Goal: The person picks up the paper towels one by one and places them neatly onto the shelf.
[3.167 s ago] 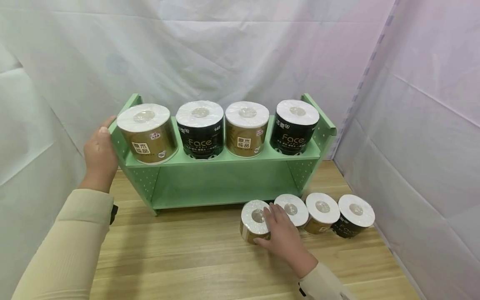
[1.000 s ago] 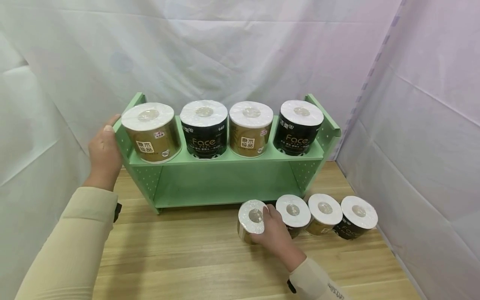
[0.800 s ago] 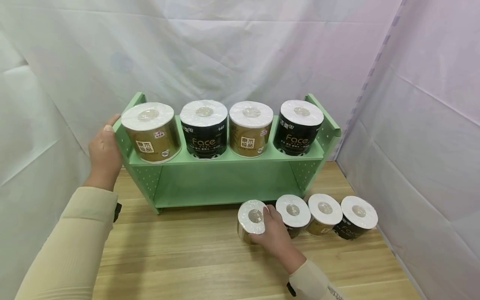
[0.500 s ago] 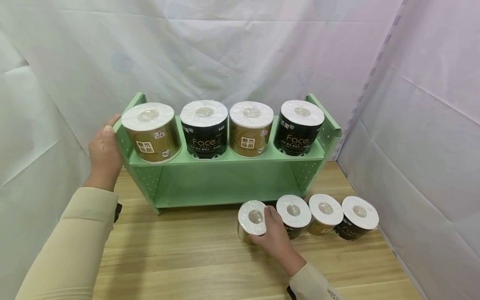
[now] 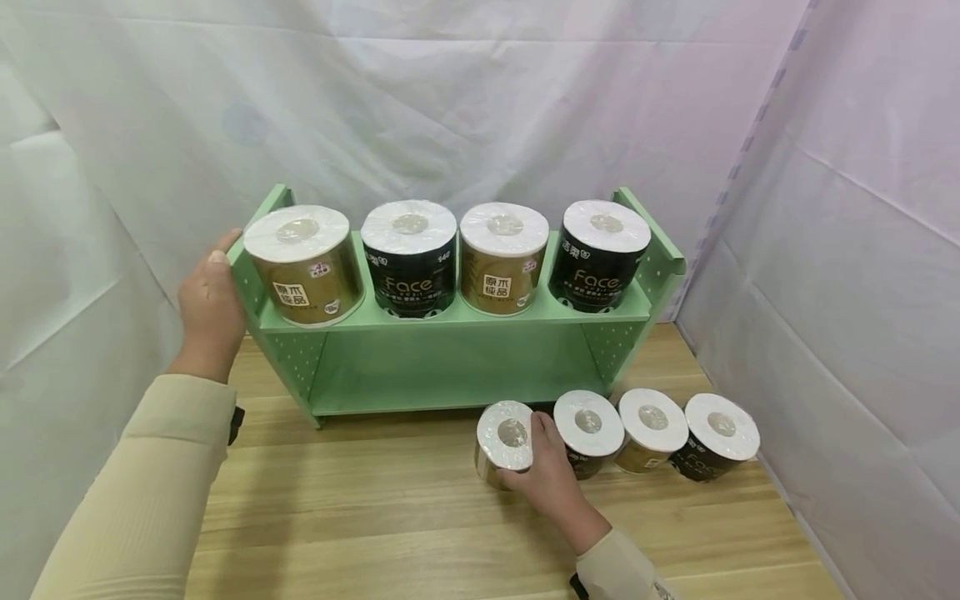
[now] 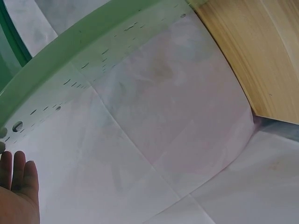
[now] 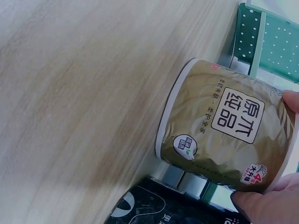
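In the head view my right hand grips a gold-wrapped toilet paper roll from its right side, thumb in front and fingers behind. The right wrist view shows the gold roll with its printed label and a thumb at its upper rim. Just right of it on the table stands a black-wrapped roll, its wrapper also visible in the right wrist view. My left hand holds the left side panel of a green two-tier shelf; its fingers lie along the panel's outer face.
Along the upper tier stand a gold roll, a black roll, another gold roll and another black roll. Right on the wooden table are a gold roll and a black roll. White cloth hangs behind.
My right hand, spread over two rolls 3.2 seconds ago, has closed round the gold roll, which now stands slightly apart from its black neighbour. My left hand has stayed on the shelf.
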Motion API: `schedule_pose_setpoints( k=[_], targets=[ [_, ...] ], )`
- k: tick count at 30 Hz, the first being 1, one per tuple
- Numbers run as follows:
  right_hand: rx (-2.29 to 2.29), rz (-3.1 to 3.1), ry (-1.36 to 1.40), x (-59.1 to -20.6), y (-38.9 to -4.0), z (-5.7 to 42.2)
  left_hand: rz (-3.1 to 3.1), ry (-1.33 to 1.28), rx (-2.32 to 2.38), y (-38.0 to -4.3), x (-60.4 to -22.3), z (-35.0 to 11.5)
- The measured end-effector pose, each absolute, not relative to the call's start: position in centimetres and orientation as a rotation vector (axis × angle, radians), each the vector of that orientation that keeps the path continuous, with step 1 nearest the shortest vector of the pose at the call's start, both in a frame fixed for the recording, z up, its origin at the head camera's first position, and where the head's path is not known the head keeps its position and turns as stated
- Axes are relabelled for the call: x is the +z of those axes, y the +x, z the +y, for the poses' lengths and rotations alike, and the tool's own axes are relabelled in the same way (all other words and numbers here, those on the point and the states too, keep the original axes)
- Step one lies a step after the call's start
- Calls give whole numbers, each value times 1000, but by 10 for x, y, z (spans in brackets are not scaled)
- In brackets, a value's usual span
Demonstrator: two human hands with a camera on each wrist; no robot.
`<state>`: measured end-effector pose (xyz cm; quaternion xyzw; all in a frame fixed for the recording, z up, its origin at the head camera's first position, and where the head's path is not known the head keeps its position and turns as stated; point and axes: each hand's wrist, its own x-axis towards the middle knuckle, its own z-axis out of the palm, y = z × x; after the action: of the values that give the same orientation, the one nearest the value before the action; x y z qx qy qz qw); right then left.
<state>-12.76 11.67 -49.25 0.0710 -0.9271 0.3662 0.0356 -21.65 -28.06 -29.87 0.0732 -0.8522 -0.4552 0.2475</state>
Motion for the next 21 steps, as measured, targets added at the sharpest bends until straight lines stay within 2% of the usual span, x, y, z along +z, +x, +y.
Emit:
schedule_pose_setpoints(
  k=[21],
  targets=[
    [1198, -2781, 225, -495, -131, 117, -2304, 213, -1286, -217, -299, -280]
  ],
)
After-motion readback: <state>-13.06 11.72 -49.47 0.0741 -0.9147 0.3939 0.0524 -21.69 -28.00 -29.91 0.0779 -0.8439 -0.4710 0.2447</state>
